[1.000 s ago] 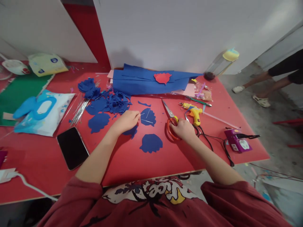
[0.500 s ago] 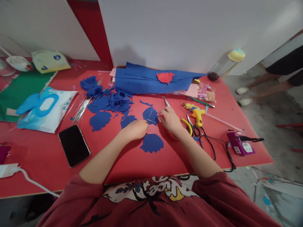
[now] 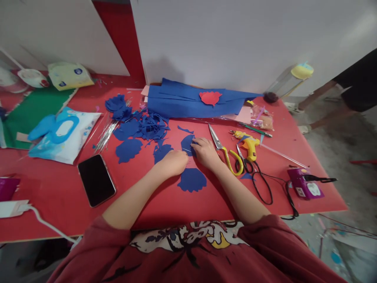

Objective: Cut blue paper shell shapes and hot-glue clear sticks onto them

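Note:
A blue scalloped piece (image 3: pixel 186 143) lies between my hands, with thin pale wires across it. My left hand (image 3: pixel 176 162) is closed at its lower left edge, fingers curled under; whatever they may grip is hidden. Over the right side of that piece rests my right hand (image 3: pixel 205 152), its fingers slightly apart and touching the piece near a wire. Closer to me lies another blue scalloped piece (image 3: pixel 192 180), flat on the table. A third one (image 3: pixel 129 150) is to the left, beside a heap of blue scraps (image 3: pixel 151 126). Yellow-handled scissors (image 3: pixel 226 151) lie just right of my right hand.
A yellow glue gun (image 3: pixel 250 146) and small black-handled scissors (image 3: pixel 246 163) lie to the right, cords trailing. Blue sheets (image 3: pixel 188 100) with a red cut-out (image 3: pixel 210 98) lie at the back. Leftward are a phone (image 3: pixel 96 180), a wipes pack (image 3: pixel 66 135) and wires (image 3: pixel 106 135).
My right hand has moved left onto the blue piece, away from the yellow-handled scissors, which now show fully. My left hand stays near the piece's lower edge. The view has shifted slightly.

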`<state>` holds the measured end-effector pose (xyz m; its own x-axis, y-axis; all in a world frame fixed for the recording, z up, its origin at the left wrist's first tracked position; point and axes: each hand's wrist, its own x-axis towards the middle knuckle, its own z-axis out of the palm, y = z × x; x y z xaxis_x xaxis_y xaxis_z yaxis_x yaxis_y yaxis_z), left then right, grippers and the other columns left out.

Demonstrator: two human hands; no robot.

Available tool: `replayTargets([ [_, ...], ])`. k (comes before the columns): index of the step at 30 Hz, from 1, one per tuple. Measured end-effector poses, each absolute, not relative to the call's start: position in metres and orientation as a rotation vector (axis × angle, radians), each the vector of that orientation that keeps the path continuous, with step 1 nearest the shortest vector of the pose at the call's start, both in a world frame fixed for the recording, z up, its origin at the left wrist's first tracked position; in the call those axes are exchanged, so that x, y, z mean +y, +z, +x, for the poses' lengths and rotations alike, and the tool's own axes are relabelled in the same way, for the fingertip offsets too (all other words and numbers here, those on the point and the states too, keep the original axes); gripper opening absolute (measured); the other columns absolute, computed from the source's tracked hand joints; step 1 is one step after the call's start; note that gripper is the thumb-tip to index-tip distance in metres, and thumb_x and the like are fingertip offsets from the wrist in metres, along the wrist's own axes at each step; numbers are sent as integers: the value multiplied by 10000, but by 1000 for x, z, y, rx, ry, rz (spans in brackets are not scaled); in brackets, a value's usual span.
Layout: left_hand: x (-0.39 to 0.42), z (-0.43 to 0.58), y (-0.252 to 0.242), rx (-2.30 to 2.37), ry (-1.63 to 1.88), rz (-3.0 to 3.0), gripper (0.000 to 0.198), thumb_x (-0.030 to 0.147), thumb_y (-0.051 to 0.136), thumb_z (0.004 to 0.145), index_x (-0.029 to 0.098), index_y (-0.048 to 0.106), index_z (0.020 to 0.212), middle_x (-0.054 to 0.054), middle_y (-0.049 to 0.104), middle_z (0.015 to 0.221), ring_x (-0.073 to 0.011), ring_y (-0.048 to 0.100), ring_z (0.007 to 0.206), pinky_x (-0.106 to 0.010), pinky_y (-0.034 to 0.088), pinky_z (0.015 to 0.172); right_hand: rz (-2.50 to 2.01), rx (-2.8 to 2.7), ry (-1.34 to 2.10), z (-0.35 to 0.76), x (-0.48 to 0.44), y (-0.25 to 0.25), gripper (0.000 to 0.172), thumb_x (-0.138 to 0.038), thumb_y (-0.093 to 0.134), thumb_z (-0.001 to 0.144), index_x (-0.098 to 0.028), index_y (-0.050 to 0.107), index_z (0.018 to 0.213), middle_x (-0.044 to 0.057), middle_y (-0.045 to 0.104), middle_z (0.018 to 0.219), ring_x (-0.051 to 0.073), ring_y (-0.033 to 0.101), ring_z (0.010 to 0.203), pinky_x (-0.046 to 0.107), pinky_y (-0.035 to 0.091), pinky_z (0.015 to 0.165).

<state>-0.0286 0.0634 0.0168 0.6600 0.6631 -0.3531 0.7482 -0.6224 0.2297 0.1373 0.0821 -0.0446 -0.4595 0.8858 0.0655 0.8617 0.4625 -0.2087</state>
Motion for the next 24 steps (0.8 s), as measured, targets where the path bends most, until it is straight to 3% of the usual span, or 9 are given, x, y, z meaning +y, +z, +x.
replayTargets([
  [12, 63, -29, 14, 1117, -325, 2552, 279, 120, 383, 868, 83, 649, 942, -173, 663, 986, -301, 623, 967, -386, 480, 786, -1430, -2564, 244, 132, 73, -50, 476, -78, 393, 800, -118, 546, 1249, 118, 454, 1389, 259, 345, 1299, 409, 291, 1022],
  [24, 61, -28, 17, 1142, -362, 2545, 282, 133, 370, 886, 91, 643, 943, -154, 666, 983, -281, 621, 976, -388, 482, 808, -1301, -2584, 231, 133, 86, -46, 370, -104, 400, 851, -156, 580, 1170, 115, 520, 1327, 262, 386, 1266, 443, 329, 963],
])
